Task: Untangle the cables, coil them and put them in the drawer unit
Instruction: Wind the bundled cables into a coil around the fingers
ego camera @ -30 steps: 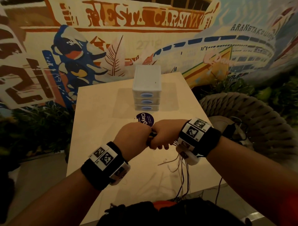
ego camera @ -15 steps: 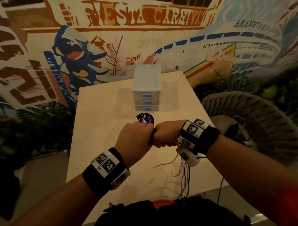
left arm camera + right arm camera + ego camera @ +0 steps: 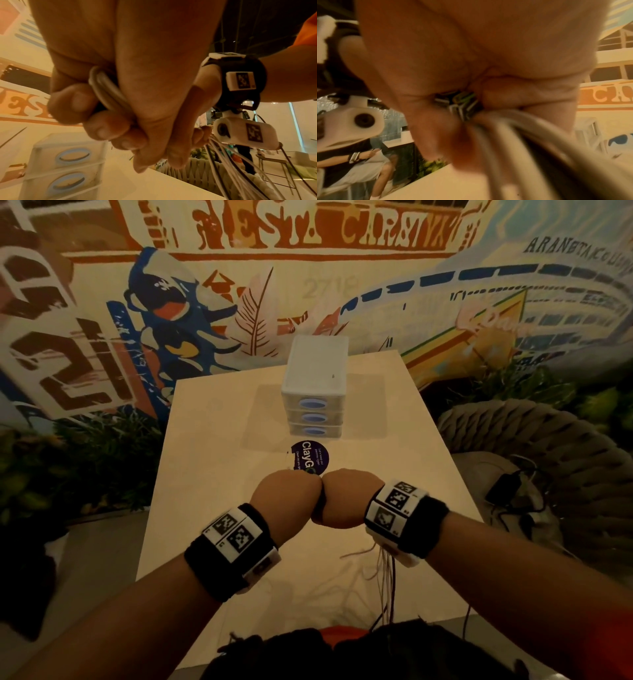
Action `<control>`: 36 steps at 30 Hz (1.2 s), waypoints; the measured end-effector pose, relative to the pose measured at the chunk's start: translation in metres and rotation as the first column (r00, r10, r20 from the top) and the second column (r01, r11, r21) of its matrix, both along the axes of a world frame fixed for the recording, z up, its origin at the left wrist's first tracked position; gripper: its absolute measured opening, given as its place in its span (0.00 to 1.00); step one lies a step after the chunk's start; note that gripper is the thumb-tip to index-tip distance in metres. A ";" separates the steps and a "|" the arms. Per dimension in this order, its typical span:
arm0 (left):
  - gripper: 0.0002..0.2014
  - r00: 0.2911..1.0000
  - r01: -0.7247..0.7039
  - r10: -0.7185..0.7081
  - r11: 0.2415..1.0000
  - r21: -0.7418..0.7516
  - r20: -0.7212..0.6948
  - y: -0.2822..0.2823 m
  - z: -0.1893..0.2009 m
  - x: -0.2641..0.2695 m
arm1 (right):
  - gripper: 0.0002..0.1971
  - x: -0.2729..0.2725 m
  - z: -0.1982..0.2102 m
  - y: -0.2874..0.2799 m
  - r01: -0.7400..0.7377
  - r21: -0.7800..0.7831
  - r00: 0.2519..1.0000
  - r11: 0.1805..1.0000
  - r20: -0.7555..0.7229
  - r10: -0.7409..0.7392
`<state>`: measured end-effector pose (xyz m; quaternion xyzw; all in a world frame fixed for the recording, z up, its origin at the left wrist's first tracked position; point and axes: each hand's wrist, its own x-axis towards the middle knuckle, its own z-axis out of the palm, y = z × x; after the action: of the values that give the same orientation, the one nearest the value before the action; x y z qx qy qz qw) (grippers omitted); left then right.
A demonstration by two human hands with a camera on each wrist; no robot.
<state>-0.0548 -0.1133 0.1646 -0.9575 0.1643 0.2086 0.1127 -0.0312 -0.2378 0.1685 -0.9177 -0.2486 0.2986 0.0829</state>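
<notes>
My two fists meet knuckle to knuckle above the middle of the pale table [image 3: 212,474]. My left hand [image 3: 287,498] grips a loop of grey-white cable [image 3: 106,92], with its fingers [image 3: 73,102] curled round the strands. My right hand [image 3: 346,498] grips the cable bundle [image 3: 462,104]. Thin white and dark loose cable ends [image 3: 387,587] hang from under the right wrist to the table's near edge. The white drawer unit [image 3: 317,392], with three shut drawers and blue oval handles, stands beyond the hands at the table's far end.
A round dark blue sticker [image 3: 310,457] lies on the table between the hands and the drawer unit. A woven rope chair [image 3: 548,457] with a dark device and wires on its seat stands to the right. A painted mural wall [image 3: 239,268] and plants ring the table.
Both fists have closed together, and the dark gap that showed cable between them is gone. The hanging strands have shifted slightly under the right wrist.
</notes>
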 end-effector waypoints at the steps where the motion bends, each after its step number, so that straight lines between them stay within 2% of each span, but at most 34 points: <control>1: 0.10 0.999 0.008 -0.007 0.999 -0.045 0.033 0.000 -0.001 0.002 | 0.10 0.001 0.000 -0.001 -0.007 -0.012 1.000 1.000 -0.005 0.006; 3: 0.08 0.994 0.017 -0.002 0.989 -0.146 0.106 0.004 0.001 0.003 | 0.12 0.005 0.001 -0.005 -0.020 -0.019 1.000 1.000 -0.015 0.020; 7: 0.08 0.976 0.044 0.046 0.917 -0.397 0.215 0.012 0.005 0.000 | 0.15 0.014 0.012 -0.021 0.016 0.108 0.997 0.994 -0.072 -0.008; 9: 0.15 0.965 0.092 0.049 0.858 -0.505 0.259 0.020 0.003 -0.002 | 0.16 0.017 0.020 -0.028 0.026 0.167 0.992 0.986 -0.127 -0.004; 11: 0.28 0.966 0.117 0.052 0.784 -0.610 0.253 0.031 0.004 -0.005 | 0.16 0.020 0.026 -0.033 0.050 0.212 0.984 0.976 -0.178 -0.012; 13: 0.42 0.981 0.051 0.107 0.666 -0.744 0.164 0.043 0.007 -0.009 | 0.18 0.024 0.027 -0.036 0.128 0.279 0.971 0.952 -0.231 -0.062; 14: 0.46 0.985 -0.032 0.157 0.569 -0.822 0.071 0.049 0.006 -0.011 | 0.19 0.024 0.028 -0.037 0.175 0.317 0.960 0.932 -0.263 -0.091; 16: 0.50 0.966 -0.208 0.211 0.287 -0.935 -0.150 0.057 0.001 -0.014 | 0.22 0.023 0.030 -0.037 0.253 0.410 0.931 0.876 -0.350 -0.105; 18: 0.50 0.952 -0.281 0.146 0.062 -0.958 -0.270 0.055 -0.002 -0.017 | 0.22 0.018 0.033 -0.030 0.283 0.502 0.910 0.817 -0.409 -0.064; 20: 0.48 0.953 -0.292 0.056 -0.076 -0.953 -0.297 0.047 -0.002 -0.018 | 0.21 0.011 0.036 -0.017 0.266 0.545 0.913 0.795 -0.407 -0.027; 22: 0.38 0.965 -0.260 0.008 -0.120 -0.958 -0.263 0.040 0.010 -0.015 | 0.16 0.005 0.038 -0.004 0.229 0.541 0.924 0.809 -0.382 -0.006; 24: 0.24 0.980 -0.198 0.009 -0.093 -0.976 -0.199 0.039 0.021 -0.007 | 0.18 0.003 0.040 0.004 0.264 0.547 0.915 0.794 -0.402 -0.028; 25: 0.20 0.985 -0.171 0.020 -0.106 -0.980 -0.174 0.040 0.025 -0.004 | 0.20 0.003 0.041 0.006 0.298 0.573 0.909 0.763 -0.416 -0.043; 27: 0.18 0.987 -0.138 0.060 -0.164 -0.977 -0.150 0.040 0.029 -0.002 | 0.23 0.003 0.041 0.009 0.345 0.647 0.906 0.680 -0.418 -0.062; 29: 0.18 0.979 -0.107 0.147 -0.220 -0.969 -0.142 0.036 0.029 -0.002 | 0.15 0.002 0.041 0.009 0.360 0.672 0.909 0.647 -0.408 -0.082; 30: 0.19 0.968 -0.102 0.192 -0.274 -0.956 -0.159 0.033 0.029 -0.002 | 0.08 0.001 0.041 0.008 0.353 0.661 0.913 0.662 -0.399 -0.088; 31: 0.19 0.954 -0.108 0.227 -0.355 -0.929 -0.197 0.032 0.030 0.000 | 0.08 0.001 0.037 0.006 0.342 0.631 0.918 0.697 -0.381 -0.106; 33: 0.18 0.926 -0.142 0.231 -0.521 -0.842 -0.299 0.034 0.033 0.004 | 0.21 0.000 0.026 0.000 0.313 0.527 0.931 0.791 -0.336 -0.144; 36: 0.20 0.881 -0.224 0.185 -0.649 -0.727 -0.436 0.040 0.038 0.011 | 0.26 -0.004 0.009 -0.012 0.342 0.453 0.907 0.823 -0.387 -0.164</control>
<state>-0.0440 -0.0736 0.2029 -0.5374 0.0188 -0.0180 -0.8429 -0.0355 -0.2498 0.1773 -0.8240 -0.1751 0.3577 0.4031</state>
